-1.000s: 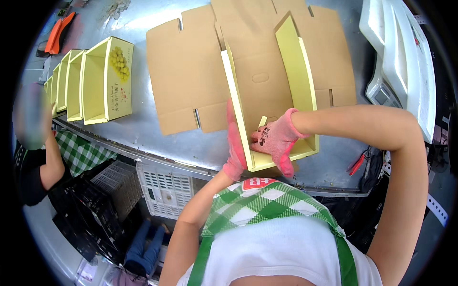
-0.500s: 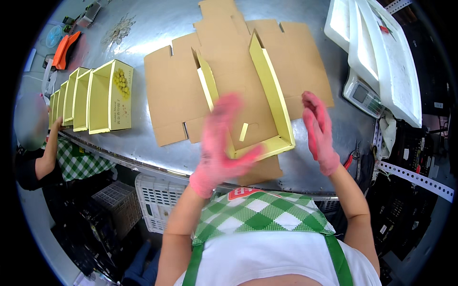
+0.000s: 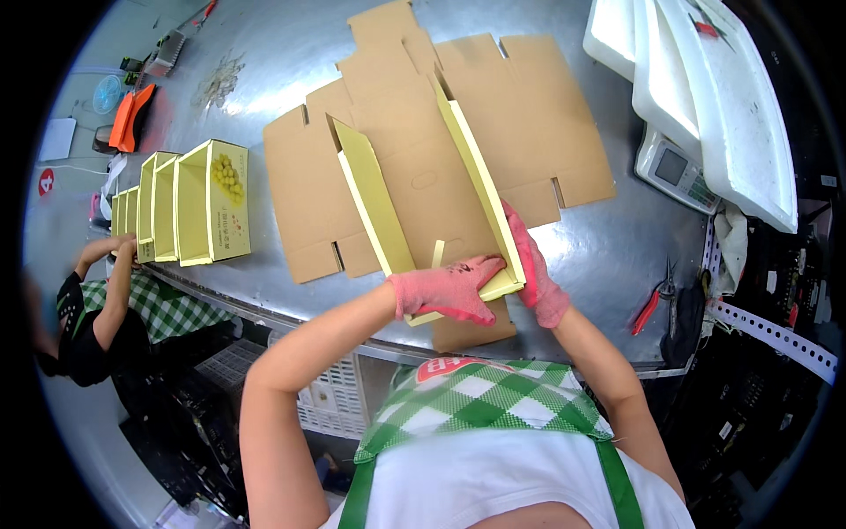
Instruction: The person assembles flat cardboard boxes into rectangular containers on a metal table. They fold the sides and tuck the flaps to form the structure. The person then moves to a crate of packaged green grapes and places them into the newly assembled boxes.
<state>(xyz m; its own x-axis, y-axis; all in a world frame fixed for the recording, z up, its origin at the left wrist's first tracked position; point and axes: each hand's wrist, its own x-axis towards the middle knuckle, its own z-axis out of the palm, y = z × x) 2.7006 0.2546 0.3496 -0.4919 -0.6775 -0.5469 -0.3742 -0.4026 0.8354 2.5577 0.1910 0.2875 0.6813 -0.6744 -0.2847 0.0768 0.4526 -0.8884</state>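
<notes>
A partly folded cardboard box [image 3: 419, 181] lies in front of me, its brown flaps spread flat on the metal table. Pale yellow walls stand along the left, right and near sides of its middle panel. My left hand [image 3: 449, 289], in a pink glove, pinches the near wall by the right corner, thumb inside and fingers outside. Also gloved in pink, my right hand [image 3: 535, 271] presses with straight fingers against the outside of the right wall at that corner; its thumb is hard to make out. Inside the box, by my left hand, is a small yellow strip [image 3: 438, 253].
Several yellow boxes [image 3: 231, 203] with a fruit print stand in a row at left, beside a co-worker's hands [image 3: 123, 247]. White foam trays [image 3: 674, 106] and a scale [image 3: 674, 172] occupy the right side. Red-handled pliers [image 3: 648, 309] lie near the right edge.
Both hands have come in from apart to the box's near right corner; my left hand has closed on the near wall. The view has shifted slightly.
</notes>
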